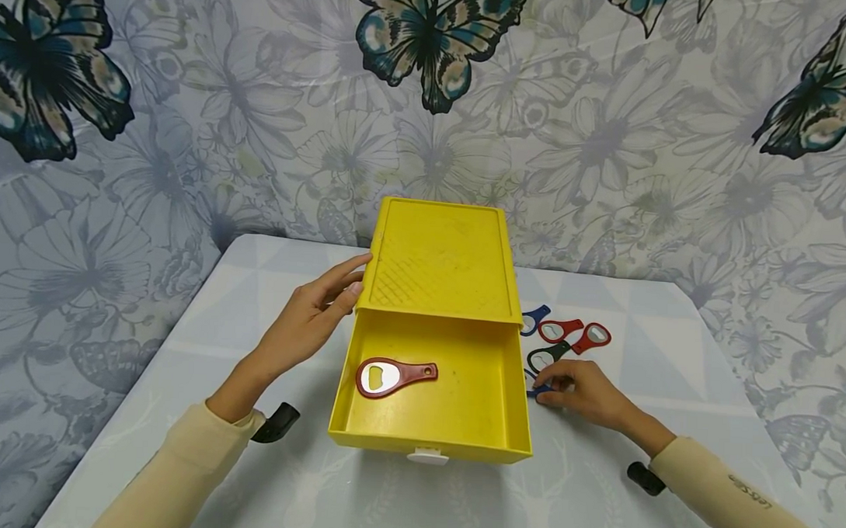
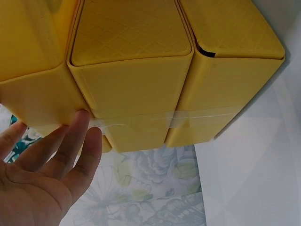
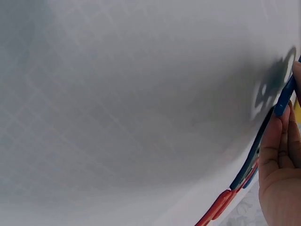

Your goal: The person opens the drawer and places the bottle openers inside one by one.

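A yellow drawer box [image 1: 440, 257] has its drawer [image 1: 467, 390] pulled out towards me. In the drawer, on the left, lies a dark red bottle opener [image 1: 414, 371]. My left hand [image 1: 298, 326] rests its extended fingers against the box's left side; the left wrist view shows the fingertips [image 2: 82, 117] at the yellow wall. To the right of the drawer, my right hand [image 1: 586, 394] pinches a blue bottle opener [image 3: 285, 96] between thumb and fingers, just over the table. Its head is partly hidden behind the drawer wall in the head view.
Beyond the right hand lie a dark green bottle opener [image 1: 547, 357], two red bottle openers [image 1: 576, 328] and another blue bottle opener [image 1: 537, 318], close together. A white pull [image 1: 428, 456] sticks out at the drawer's front. A patterned cloth [image 1: 609, 146] hangs behind the table [image 1: 645, 326].
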Motion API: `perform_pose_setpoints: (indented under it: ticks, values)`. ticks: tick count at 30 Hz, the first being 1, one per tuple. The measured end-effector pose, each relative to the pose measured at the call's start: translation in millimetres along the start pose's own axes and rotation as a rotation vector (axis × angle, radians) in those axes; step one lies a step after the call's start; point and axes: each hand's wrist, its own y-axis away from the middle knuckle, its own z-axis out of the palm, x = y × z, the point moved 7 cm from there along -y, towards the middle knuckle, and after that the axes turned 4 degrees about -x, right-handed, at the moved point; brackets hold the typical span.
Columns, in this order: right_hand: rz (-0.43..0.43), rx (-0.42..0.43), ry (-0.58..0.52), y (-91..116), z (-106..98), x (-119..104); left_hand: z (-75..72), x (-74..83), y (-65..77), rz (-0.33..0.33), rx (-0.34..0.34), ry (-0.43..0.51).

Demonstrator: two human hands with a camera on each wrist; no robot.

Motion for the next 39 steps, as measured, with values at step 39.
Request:
perform_pose_setpoints:
  ticks: [39]
  values:
    - [-0.002, 0.231, 0.002, -8.1, -92.1, -33.4, -0.7, 12.2, 3.6, -0.006, 0.0, -0.004]
